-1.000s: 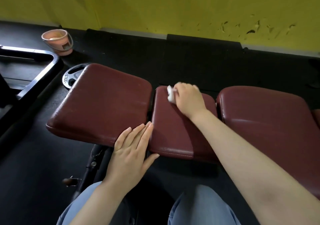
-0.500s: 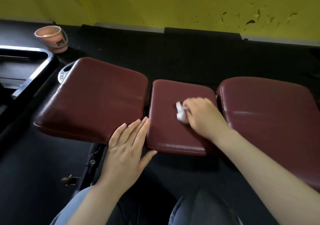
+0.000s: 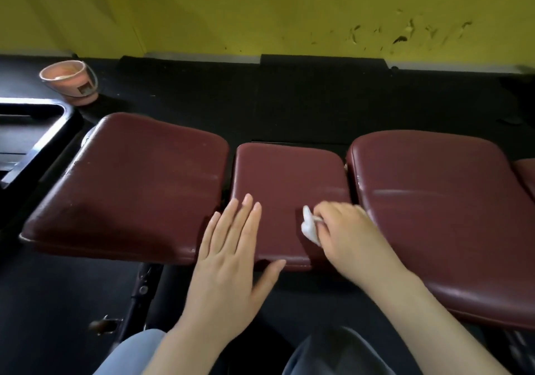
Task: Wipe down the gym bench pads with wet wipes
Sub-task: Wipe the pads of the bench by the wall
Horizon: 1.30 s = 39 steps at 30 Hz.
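Wet wipe [image 3: 310, 227]: a small white wad, bunched rather than spread, lying on the near right part of the middle pad [image 3: 286, 183]. The right hand [image 3: 350, 238] pinches it between curled fingers and holds it down on the vinyl; bunching it appears to give a firm grip and concentrated pressure for scrubbing.

Head view, hands: the left hand [image 3: 231, 259] lies flat, fingers straight and close together, thumb spread out to the right over the near edge. It straddles the gap between the left pad [image 3: 130, 183] and the middle pad. This is judged to be a bracing position that steadies the person and the pad while the other hand rubs.

Head view, pads: three maroon pads sit in a row, separated by narrow gaps. The right pad [image 3: 440, 209] carries a pale streak; whether that is moisture or glare cannot be told. The wipe is at the near edge of the middle pad.

Surroundings: black rubber floor [image 3: 289, 99], a yellow wall [image 3: 260, 10] with chipped paint, and a pink bucket [image 3: 71, 82] at far left, well apart from the work.
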### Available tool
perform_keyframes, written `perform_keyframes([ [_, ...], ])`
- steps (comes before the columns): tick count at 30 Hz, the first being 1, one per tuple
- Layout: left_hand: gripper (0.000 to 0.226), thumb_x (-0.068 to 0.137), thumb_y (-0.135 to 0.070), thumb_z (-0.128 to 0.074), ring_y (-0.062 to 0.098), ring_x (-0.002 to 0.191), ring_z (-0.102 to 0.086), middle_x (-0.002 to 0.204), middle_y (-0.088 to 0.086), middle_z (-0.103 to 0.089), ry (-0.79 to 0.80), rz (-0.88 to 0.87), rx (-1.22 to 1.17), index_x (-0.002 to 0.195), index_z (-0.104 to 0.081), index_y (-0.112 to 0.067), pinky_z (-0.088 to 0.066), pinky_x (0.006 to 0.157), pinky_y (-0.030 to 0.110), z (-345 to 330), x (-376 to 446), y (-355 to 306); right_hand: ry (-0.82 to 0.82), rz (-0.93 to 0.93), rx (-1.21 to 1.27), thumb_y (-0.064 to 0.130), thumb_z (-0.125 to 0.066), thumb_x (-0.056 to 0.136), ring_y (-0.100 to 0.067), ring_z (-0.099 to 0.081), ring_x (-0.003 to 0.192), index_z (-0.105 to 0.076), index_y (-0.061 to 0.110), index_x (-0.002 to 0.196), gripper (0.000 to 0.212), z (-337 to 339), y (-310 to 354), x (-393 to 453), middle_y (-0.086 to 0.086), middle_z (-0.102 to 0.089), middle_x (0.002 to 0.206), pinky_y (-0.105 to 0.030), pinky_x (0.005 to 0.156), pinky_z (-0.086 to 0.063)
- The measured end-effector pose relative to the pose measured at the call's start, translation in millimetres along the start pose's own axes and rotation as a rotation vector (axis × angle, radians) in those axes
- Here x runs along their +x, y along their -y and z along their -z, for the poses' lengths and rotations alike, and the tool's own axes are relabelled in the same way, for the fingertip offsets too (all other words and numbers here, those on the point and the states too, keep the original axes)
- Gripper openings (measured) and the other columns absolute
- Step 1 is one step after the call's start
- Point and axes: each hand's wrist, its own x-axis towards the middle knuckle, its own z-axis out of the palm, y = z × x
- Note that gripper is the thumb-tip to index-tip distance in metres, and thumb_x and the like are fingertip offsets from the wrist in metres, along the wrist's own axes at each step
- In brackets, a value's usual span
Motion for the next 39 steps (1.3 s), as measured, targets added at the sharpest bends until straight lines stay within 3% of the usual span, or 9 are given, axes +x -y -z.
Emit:
perform_keyframes([
  [4, 0.075, 0.102, -0.058, -0.026, 0.021, 0.153, -0.014, 0.163, 0.008, -0.024, -0.01, 0.002, 0.044, 0.154, -0.028, -0.004, -0.008, 0.125, 0.039, -20, 8, -12, 0.044, -0.125, -0.186, 0.024, -0.048, 0.097, -0.034, -0.059, 0.095, -0.053, 0.011, 0.097, 0.015, -18, -23, 111, -0.011, -0.064, 0.101, -0.039, 0.079, -0.035],
  [7, 0.075, 0.103, -0.059, -0.024, 0.021, 0.153, -0.015, 0.163, 0.007, -0.025, -0.01, 0.005, 0.08, 0.155, -0.027, -0.006, -0.007, 0.125, 0.039, -26, 10, -10, 0.108, -0.298, -0.227, 0.019, -0.053, 0.095, -0.032, -0.06, 0.101, -0.053, 0.006, 0.112, 0.021, -21, -37, 153, -0.014, -0.063, 0.111, -0.038, 0.085, -0.042],
  [12, 0.074, 0.102, -0.059, -0.026, 0.021, 0.153, -0.016, 0.163, 0.006, -0.027, -0.022, -0.014, 0.096, 0.155, -0.027, -0.008, -0.009, 0.125, 0.04, -27, 9, -9, 0.041, -0.277, 0.029, 0.018, -0.04, 0.094, -0.032, -0.058, 0.082, -0.055, 0.01, 0.091, 0.017, -10, -18, 54, -0.008, -0.061, 0.088, -0.039, 0.067, -0.041],
  [15, 0.072, 0.102, -0.058, -0.028, 0.02, 0.152, -0.018, 0.162, 0.004, -0.029, -0.051, -0.02, 0.082, 0.155, -0.028, -0.01, -0.01, 0.125, 0.04, -28, 9, -9, 0.038, -0.178, 0.08, 0.017, -0.045, 0.088, -0.018, -0.048, 0.062, -0.048, 0.02, 0.078, 0.011, 13, -7, -27, 0.007, -0.051, 0.069, -0.026, 0.052, -0.026],
  [19, 0.07, 0.102, -0.057, -0.028, 0.021, 0.152, -0.02, 0.161, 0.005, -0.032, -0.063, -0.029, 0.081, 0.154, -0.032, -0.009, -0.011, 0.125, 0.041, -29, 9, -8, 0.058, -0.119, -0.12, 0.03, -0.035, 0.092, -0.03, -0.054, 0.067, -0.048, 0.014, 0.079, 0.024, 11, -30, 25, -0.002, -0.057, 0.073, -0.033, 0.062, -0.027],
  [25, 0.07, 0.102, -0.056, -0.028, 0.021, 0.151, -0.023, 0.159, 0.004, -0.035, -0.013, -0.022, 0.086, 0.153, -0.034, -0.009, -0.014, 0.125, 0.039, -27, 10, -7, 0.13, -0.36, -0.19, 0.014, -0.052, 0.095, -0.032, -0.06, 0.1, -0.052, 0.006, 0.113, 0.02, -13, -53, 139, -0.015, -0.062, 0.111, -0.038, 0.082, -0.044],
  [30, 0.071, 0.102, -0.057, -0.026, 0.022, 0.15, -0.024, 0.159, 0.005, -0.035, 0.029, -0.012, 0.088, 0.153, -0.034, -0.008, -0.016, 0.124, 0.04, -23, 9, -9, 0.134, -0.363, -0.097, 0.015, -0.043, 0.095, -0.034, -0.06, 0.088, -0.051, 0.01, 0.098, 0.01, 2, -29, 54, -0.011, -0.06, 0.096, -0.035, 0.07, -0.033],
  [34, 0.074, 0.101, -0.06, -0.024, 0.022, 0.15, -0.026, 0.158, 0.006, -0.036, 0.045, -0.009, 0.089, 0.152, -0.035, -0.008, -0.018, 0.122, 0.041, -20, 10, -10, -0.018, -0.247, -0.057, 0.03, -0.024, 0.089, -0.025, -0.047, 0.053, -0.043, 0.015, 0.074, 0.029, 21, -7, -42, 0.0, -0.05, 0.062, -0.032, 0.056, -0.031],
  [39, 0.076, 0.098, -0.062, -0.028, 0.022, 0.149, -0.027, 0.157, 0.005, -0.037, 0.05, -0.014, 0.087, 0.152, -0.036, -0.009, -0.021, 0.121, 0.042, -20, 11, -9, -0.057, -0.301, -0.244, 0.018, -0.051, 0.097, -0.034, -0.06, 0.063, -0.057, 0.008, 0.08, 0.021, 4, -23, 19, -0.011, -0.058, 0.069, -0.036, 0.06, -0.039],
])
